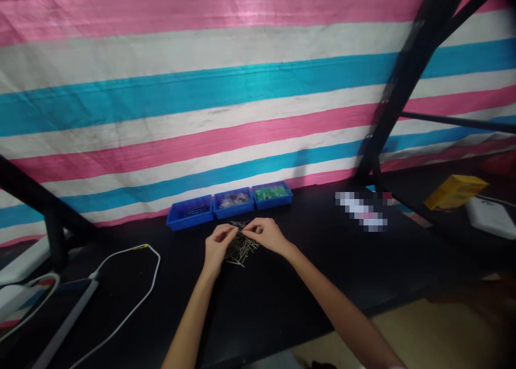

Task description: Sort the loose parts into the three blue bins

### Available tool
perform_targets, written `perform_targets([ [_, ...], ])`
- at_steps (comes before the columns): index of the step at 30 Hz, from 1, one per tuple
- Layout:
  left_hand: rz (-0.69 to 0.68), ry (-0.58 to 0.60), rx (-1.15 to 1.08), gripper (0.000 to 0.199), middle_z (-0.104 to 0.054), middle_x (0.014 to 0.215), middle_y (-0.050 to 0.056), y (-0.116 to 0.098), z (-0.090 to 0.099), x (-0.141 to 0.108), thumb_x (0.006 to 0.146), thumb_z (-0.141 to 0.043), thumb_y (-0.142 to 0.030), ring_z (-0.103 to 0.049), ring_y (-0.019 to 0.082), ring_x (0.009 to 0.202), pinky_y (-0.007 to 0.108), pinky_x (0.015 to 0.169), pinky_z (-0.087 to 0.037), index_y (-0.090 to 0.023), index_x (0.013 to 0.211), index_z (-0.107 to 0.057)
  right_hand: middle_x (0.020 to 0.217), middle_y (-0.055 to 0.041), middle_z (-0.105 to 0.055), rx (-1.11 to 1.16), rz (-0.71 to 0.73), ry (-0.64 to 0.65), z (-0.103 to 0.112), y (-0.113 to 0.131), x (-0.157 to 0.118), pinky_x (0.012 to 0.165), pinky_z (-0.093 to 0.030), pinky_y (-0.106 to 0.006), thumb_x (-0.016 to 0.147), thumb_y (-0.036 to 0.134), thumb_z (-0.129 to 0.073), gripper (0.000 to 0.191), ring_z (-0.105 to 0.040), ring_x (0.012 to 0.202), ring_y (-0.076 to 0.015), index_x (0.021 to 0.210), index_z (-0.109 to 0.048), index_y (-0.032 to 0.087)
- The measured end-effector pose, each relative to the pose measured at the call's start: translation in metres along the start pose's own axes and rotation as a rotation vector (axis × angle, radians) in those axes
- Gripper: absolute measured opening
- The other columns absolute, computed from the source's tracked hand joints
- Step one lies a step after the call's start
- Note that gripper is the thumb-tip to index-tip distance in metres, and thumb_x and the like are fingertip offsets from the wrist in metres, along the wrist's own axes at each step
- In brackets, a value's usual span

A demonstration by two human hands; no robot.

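Observation:
A loose pile of thin metallic sticks, like long screws or pins (241,249), lies on the black table. Over its left side is my left hand (217,243), thumb and fingertips pinched together. My right hand (268,233) pinches from the other side, its fingertips close to those of the left. Whatever sits between the fingertips is too small to make out. Just behind the pile stand three blue trays: the left one (173,220) holds a few dark thin pieces, the middle one (220,213) clear bags, the right one (285,198) green items.
A white cable (155,275) loops over the table (282,310) at the left, beside a flat dark device (60,315). Toward the right are a blurred-out paper (362,211), a yellow box (455,191) and a white device (489,217). Black frame bars rise on both sides.

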State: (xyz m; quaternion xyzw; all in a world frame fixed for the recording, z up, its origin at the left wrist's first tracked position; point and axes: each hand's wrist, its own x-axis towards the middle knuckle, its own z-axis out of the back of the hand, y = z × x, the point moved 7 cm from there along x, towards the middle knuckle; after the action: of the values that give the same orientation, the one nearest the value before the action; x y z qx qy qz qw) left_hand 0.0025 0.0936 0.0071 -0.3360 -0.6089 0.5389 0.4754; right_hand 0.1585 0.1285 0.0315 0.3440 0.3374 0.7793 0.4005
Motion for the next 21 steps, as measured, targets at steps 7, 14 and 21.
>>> perform_targets([
  [7,-0.017,-0.033,0.0,0.024,-0.061,0.084,0.005,0.002,0.003,0.0,0.06,-0.071,-0.036,-0.058,0.018,0.082,0.028,0.074,-0.046,-0.014,0.068,-0.066,0.078,0.0011,-0.068,0.026,-0.06,0.063,-0.015,-0.001,-0.005,0.049,-0.036,-0.019,0.07,0.035,-0.062,0.023,-0.057,0.055,-0.0094,0.088,-0.067,0.021],
  [14,-0.112,-0.018,0.01,0.02,-0.059,0.078,0.004,-0.005,-0.002,-0.005,0.064,-0.069,-0.035,-0.057,0.015,0.074,0.026,0.068,-0.045,-0.016,0.067,-0.068,0.062,-0.004,-0.067,0.135,-0.081,0.047,-0.017,-0.003,-0.003,0.045,-0.04,-0.022,0.071,0.04,-0.058,0.026,-0.058,0.048,-0.0142,0.076,-0.07,0.018],
  [21,-0.121,-0.015,0.007,0.018,-0.061,0.075,0.006,-0.009,-0.009,-0.013,0.063,-0.07,-0.034,-0.056,0.016,0.071,0.027,0.063,-0.045,-0.017,0.068,-0.07,0.05,-0.0028,-0.061,0.155,-0.081,0.156,-0.031,-0.016,-0.002,0.041,-0.04,-0.023,0.067,0.043,-0.061,0.028,-0.056,0.041,-0.0155,0.072,-0.068,0.016],
])
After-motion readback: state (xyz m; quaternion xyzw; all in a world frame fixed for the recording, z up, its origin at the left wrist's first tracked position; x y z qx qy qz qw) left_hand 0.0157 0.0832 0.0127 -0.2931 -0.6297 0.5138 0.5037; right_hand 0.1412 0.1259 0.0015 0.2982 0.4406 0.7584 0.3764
